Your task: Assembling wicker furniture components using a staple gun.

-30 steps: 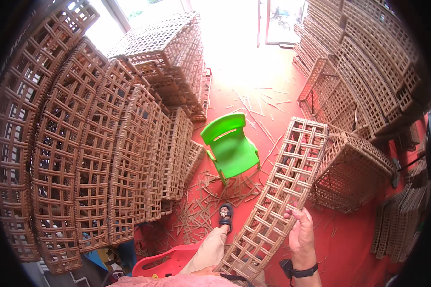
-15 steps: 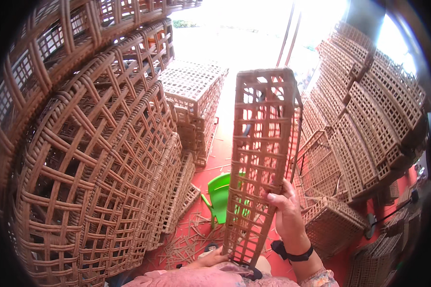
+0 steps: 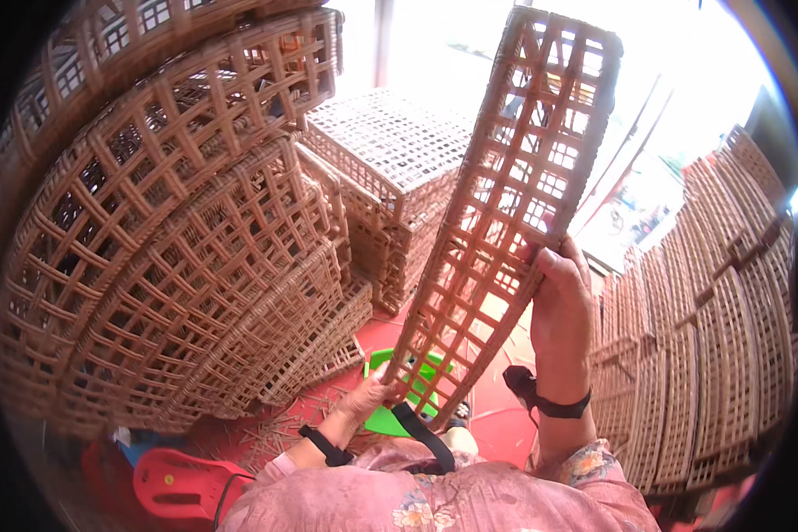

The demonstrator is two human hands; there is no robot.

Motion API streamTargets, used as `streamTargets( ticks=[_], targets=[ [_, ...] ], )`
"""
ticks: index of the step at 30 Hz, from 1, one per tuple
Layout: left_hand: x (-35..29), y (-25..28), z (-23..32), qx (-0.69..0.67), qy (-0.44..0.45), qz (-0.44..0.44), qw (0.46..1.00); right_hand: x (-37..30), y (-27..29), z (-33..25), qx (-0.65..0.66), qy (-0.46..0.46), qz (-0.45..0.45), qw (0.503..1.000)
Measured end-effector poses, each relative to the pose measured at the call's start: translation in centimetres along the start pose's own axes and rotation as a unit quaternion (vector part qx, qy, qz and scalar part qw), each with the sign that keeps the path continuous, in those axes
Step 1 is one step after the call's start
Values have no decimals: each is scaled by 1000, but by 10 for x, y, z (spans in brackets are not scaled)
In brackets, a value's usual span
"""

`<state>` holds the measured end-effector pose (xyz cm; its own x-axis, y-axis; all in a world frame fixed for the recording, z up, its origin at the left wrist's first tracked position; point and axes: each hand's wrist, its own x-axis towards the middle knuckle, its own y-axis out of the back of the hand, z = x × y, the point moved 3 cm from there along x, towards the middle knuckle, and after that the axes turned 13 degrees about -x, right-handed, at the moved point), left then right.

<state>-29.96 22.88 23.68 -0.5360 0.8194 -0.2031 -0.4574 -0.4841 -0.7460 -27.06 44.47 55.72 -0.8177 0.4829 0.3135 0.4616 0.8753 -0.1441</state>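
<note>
A long, shallow wicker basket (image 3: 479, 248) of open brown lattice is held up tilted in front of me, its top leaning right. My right hand (image 3: 560, 284) grips its right edge about midway, thumb on the near face and fingers passing behind. Low on its left edge, my left hand (image 3: 369, 395) grasps the bottom corner, the fingers partly hidden by the frame. Behind the basket's lower end shows a green plastic chair (image 3: 379, 420), seen partly through the lattice.
Large woven baskets (image 3: 177, 257) are piled high on my left. A lighter stack (image 3: 390, 142) stands ahead, and more stacked wicker pieces (image 3: 692, 355) rise on the right. A red plastic chair (image 3: 173, 479) is at lower left. Cane scraps (image 3: 266, 434) litter the red floor.
The basket has been raised and tilted rightward, its lattice face turned more toward me. Both hands have risen with it, the left moving left. My view has shifted, bringing the red chair in.
</note>
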Motion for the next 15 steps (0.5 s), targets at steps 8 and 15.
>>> streamTargets(
  ticks=[8,15],
  targets=[
    [75,-132,-50,-158,-3,101,982,119,91,33,42,-111,-95,988],
    [94,-150,-88,-272,-22,105,956,142,82,41,-12,-151,-153,977]
  ],
)
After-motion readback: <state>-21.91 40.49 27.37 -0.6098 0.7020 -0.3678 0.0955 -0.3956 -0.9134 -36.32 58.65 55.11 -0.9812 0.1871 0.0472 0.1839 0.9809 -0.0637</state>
